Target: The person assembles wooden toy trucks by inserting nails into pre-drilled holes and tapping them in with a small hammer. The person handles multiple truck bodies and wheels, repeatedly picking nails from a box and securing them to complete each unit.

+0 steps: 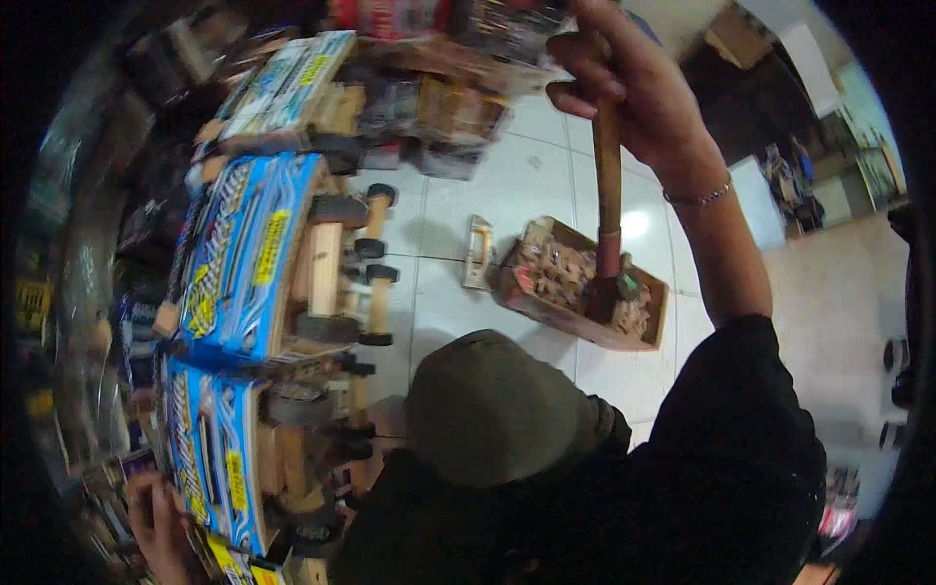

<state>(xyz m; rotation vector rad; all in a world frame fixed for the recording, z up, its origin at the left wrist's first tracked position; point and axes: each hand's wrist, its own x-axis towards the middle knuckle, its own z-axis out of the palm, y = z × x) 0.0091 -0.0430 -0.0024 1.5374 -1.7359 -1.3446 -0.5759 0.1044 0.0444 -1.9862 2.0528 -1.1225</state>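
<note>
My right hand (639,93) is raised at the upper right, its fingers closed around the end of a hammer's wooden handle. The hammer (606,180) hangs head down, with a red band near its head, in front of a box (575,330) of small brown wooden pieces. At the lower left, my left hand (161,526) is beside a blue-and-white toy truck (216,448) with yellow labels. Its fingers are blurred, and whether it grips anything is unclear. A second blue toy truck (249,258) lies on its side beyond, black wheels facing right.
Another toy truck (288,88) lies farther back. On the white tiled floor (531,180), a small pale wooden piece (477,253) sits beside the box. An olive cloth-covered rounded shape (497,409) fills the near middle. Blurred clutter lines the left side.
</note>
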